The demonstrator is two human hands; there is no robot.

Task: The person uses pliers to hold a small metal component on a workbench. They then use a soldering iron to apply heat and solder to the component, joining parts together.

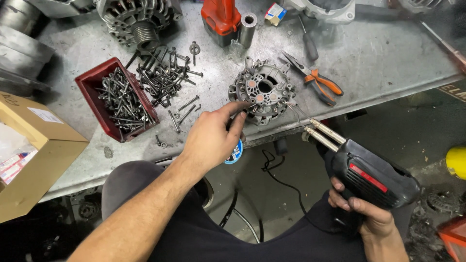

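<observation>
Head view, one frame.
Bench: grey metal sheet (pixel 388 53), scratched; its front edge runs across the middle of the frame.
Rectifier: round finned metal plate (pixel 262 90) lying flat near the front edge, between the bolts and the pliers.
Left hand: (pixel 213 138) reaches from lower left, index finger and thumb stretched toward the rectifier's near left rim, pinching a thin wire there; other fingers curled. Whether the fingertip touches the rectifier itself I cannot tell.
Solder spool: small blue and white reel (pixel 235 153), partly hidden under the left hand, at the bench edge.
Right hand: (pixel 363 213) at lower right, fingers wrapped tight round the grip of the soldering gun.
Soldering gun: black pistol body with red stripe (pixel 374 177), two metal prongs pointing up-left; thin wire tip at the rectifier's near right rim, contact cannot be judged.
Pliers: orange and black handles (pixel 318 80), lying just right of the rectifier, jaws pointing up-left.
Bin: red plastic tray (pixel 92 82) full of dark long bolts, well left of the rectifier.
Loose bolts: pile (pixel 165 73) between bin and rectifier.
Alternator: finned housing with pulley (pixel 138 22) at the top.
Box: cardboard carton (pixel 46 160), open, at far left.
Red tool: red and black body (pixel 221 19) at the top centre, beside a metal sleeve (pixel 248 28).
</observation>
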